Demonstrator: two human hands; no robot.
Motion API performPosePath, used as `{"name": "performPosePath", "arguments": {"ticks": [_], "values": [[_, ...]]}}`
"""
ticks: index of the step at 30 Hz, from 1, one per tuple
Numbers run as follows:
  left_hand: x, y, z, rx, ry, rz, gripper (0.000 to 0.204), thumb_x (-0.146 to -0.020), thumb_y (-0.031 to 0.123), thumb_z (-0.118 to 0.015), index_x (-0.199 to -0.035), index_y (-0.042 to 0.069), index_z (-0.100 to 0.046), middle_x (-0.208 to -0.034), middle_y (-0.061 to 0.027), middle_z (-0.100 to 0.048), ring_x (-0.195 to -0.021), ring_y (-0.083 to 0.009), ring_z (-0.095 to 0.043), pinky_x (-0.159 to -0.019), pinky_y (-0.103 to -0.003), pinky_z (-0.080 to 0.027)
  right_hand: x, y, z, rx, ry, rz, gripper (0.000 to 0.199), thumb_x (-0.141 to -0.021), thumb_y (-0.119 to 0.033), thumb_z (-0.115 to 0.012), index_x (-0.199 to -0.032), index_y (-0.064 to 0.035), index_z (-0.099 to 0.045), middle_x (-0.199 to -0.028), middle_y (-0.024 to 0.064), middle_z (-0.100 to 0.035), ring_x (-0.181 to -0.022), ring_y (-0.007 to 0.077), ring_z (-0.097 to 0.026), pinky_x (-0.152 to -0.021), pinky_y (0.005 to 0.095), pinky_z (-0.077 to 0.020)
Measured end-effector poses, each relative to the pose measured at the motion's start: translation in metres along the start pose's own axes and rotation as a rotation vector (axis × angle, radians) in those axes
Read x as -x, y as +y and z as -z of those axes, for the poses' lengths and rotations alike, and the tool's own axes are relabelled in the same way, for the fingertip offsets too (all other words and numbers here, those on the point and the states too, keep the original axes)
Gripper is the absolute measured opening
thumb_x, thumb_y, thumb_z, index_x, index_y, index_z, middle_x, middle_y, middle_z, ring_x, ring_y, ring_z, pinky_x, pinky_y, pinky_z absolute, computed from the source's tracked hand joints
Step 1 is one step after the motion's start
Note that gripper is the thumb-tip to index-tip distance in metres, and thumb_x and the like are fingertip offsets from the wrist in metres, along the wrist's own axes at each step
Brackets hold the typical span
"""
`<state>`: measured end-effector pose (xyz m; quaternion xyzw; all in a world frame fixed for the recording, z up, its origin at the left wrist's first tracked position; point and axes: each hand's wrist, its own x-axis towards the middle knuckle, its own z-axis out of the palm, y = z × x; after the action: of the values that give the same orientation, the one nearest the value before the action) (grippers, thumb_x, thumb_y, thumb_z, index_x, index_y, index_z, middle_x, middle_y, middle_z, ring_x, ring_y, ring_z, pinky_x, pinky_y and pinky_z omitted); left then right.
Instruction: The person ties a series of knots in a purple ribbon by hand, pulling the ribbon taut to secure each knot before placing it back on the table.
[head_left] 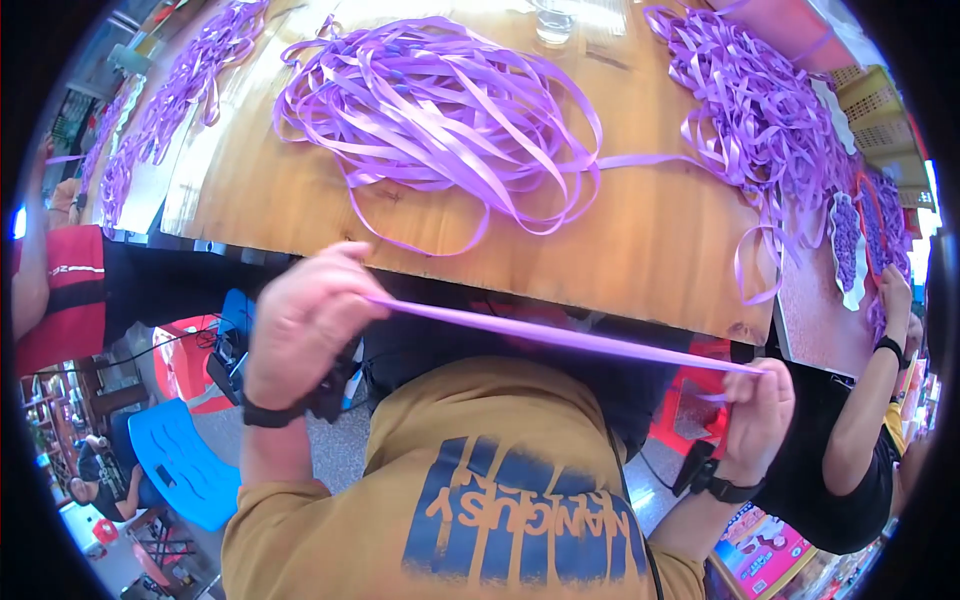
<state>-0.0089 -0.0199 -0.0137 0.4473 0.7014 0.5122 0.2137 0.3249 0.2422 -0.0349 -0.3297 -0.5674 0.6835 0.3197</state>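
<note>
A purple ribbon [560, 334] stretches taut between my two hands, just off the table's near edge. My left hand [318, 315], somewhat blurred, pinches one end of this stretch between thumb and fingers. At the other end my right hand [760, 405] is closed round the ribbon, and a short bit shows below its fingers. Beyond them, a large loose heap of purple ribbon [430, 115] lies on the wooden table [640, 250]. One strand runs from that heap to a second tangled ribbon pile [765, 125] at the right.
More purple ribbon [185, 85] lies along the far left. A clear glass [553, 22] stands at the back. At the right a co-worker's arm [870, 390] reaches to ribbon beside yellow baskets [875, 105]. Another person's red-and-black sleeve [65, 300] is at the left, near a blue stool [185, 460].
</note>
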Motion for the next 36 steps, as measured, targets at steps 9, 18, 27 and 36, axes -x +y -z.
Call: {"name": "performPosePath", "arguments": {"ticks": [9,18,27,36], "values": [[0.041,-0.066,0.103,0.372,0.672,0.068,0.021,-0.094,0.019,-0.050,-0.097,0.000,-0.058,-0.081,-0.0034,-0.056,-0.073,-0.0110,-0.054,-0.087,-0.028,-0.046,-0.005,0.009,0.073,-0.156,0.214,0.148,0.022,-0.097,-0.022,-0.045,-0.089,-0.0023,-0.052,-0.068,0.0006,-0.041,-0.063,0.0115,-0.042,-0.070,0.0268,-0.0414],[0.020,-0.057,0.059,0.903,0.860,0.013,0.023,-0.094,0.015,-0.049,-0.109,-0.001,-0.056,-0.097,-0.0107,-0.063,-0.090,-0.0183,-0.061,-0.095,-0.034,-0.045,-0.017,0.004,0.058,-0.658,0.316,0.247,0.023,-0.096,-0.018,-0.044,-0.100,0.0026,-0.054,-0.100,0.0134,-0.062,-0.102,0.0232,-0.058,-0.103,0.0403,-0.0380],[0.025,-0.056,0.060,1.340,0.666,-0.032,0.016,-0.093,0.010,-0.049,-0.098,-0.003,-0.056,-0.085,-0.0105,-0.064,-0.079,-0.0170,-0.061,-0.091,-0.035,-0.046,-0.013,0.004,0.070,-1.018,0.167,0.211,0.027,-0.095,-0.009,-0.045,-0.070,-0.0062,-0.035,-0.063,0.0029,-0.035,-0.061,0.0130,-0.041,-0.077,0.0310,-0.0454],[0.019,-0.047,0.045,1.585,0.693,-0.067,0.007,-0.090,0.006,-0.051,-0.091,0.000,-0.054,-0.081,-0.0040,-0.059,-0.071,-0.0140,-0.057,-0.087,-0.035,-0.042,-0.011,-0.006,0.051,-1.100,0.429,0.138,0.020,-0.094,-0.009,-0.047,-0.075,-0.0057,-0.042,-0.063,0.0025,-0.039,-0.064,0.0136,-0.043,-0.062,0.0248,-0.0439]]}}
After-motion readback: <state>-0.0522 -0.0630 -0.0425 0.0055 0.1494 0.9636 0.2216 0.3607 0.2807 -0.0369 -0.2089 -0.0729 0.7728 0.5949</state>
